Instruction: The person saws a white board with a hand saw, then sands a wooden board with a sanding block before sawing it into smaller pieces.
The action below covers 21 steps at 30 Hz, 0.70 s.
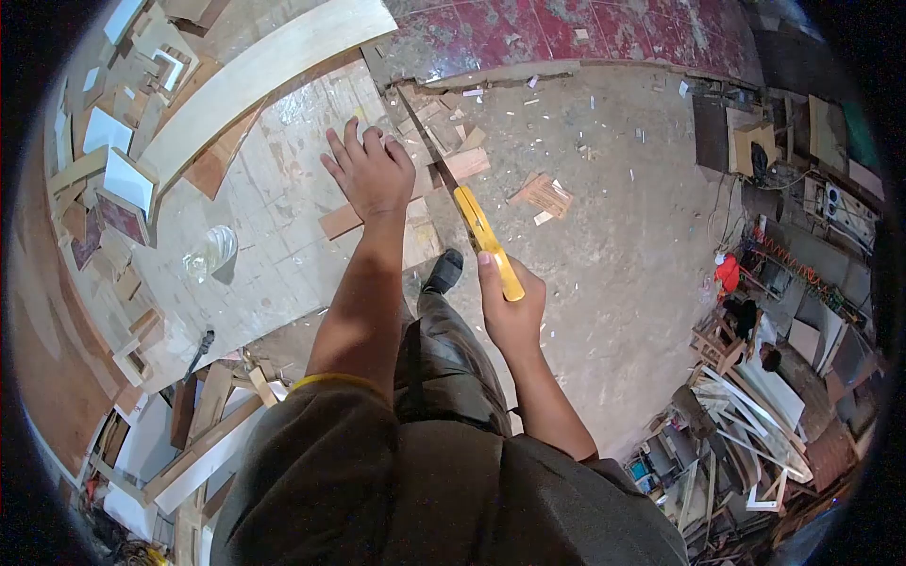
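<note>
Two hands are close together: the right hand [516,307] has its fingers wrapped around a saw [464,198] by its yellow handle, while the left hand [374,179] spreads empty fingers just left of the blade. Under those spread fingers runs a wooden strip [464,165]; contact cannot be told. A skipping blade could cut them; a loosely pinned strip might twist. Right of both hands' fingers, past the tabletop [293,141] edge, is roomy floor [613,274]; beyond the left fingers, a pale board [255,80] limits reach.
</note>
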Available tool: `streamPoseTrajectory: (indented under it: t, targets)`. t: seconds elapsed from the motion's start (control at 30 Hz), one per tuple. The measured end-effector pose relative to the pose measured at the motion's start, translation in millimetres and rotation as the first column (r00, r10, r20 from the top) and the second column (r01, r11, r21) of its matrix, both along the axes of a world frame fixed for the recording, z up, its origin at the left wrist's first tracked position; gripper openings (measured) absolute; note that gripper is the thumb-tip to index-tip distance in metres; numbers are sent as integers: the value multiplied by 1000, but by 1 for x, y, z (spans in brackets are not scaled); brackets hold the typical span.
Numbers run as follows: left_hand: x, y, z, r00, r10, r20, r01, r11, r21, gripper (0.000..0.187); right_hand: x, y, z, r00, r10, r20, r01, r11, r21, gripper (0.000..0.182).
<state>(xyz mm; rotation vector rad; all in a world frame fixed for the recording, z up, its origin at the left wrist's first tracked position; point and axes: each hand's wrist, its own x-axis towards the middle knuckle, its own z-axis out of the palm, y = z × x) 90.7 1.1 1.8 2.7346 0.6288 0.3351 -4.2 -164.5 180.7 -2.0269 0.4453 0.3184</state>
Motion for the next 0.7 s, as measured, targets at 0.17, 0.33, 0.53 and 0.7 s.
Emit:
streamPoseTrajectory:
  t: [0.17, 0.33, 0.53, 0.7]
  targets:
    - [3, -3, 2, 999, 39, -30, -40, 999, -25, 31, 7, 5, 3, 998, 38, -44, -39, 999, -14, 37]
    - [5, -3, 0, 998, 45, -49, -45, 999, 12, 31, -1, 9, -1, 997, 10, -75, -9, 1000, 11, 39]
    - [4, -4, 2, 998, 21, -59, -19, 1000, 24, 34, -30, -14, 32, 995, 92, 28, -91, 995, -45, 32]
    - [6, -2, 4, 996, 3, -87, -1, 1000, 18, 37, 8, -1, 9, 992, 78, -101, -84, 995, -58, 24]
